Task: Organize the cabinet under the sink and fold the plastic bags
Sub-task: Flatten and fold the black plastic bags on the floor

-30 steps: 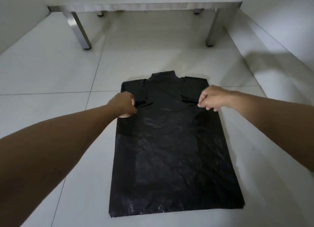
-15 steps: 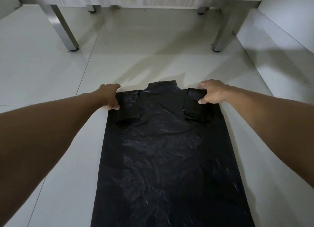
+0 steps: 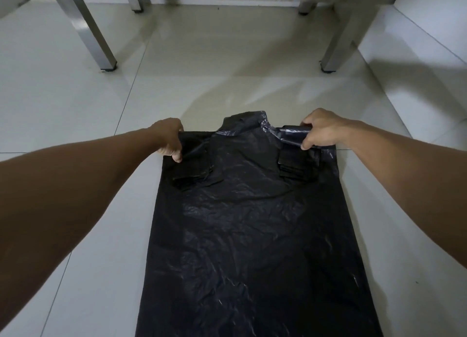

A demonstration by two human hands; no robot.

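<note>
- Black plastic bag (image 3: 252,235) is lying flat on the pale tiled floor (image 3: 75,104), its bottom end running out of view toward the person.
- The left hand (image 3: 168,139) is pinching the bag's far left corner, thumb over the film and fingers curled beneath.
- The right hand (image 3: 319,129) is pinching the far right corner, lifting that edge slightly off the tiles.
- Both hands are sitting well apart, one at each top corner.
- The bag's handles are lying folded inward, just below each hand.
- Metal table legs (image 3: 93,41) are standing beyond the bag.
</note>
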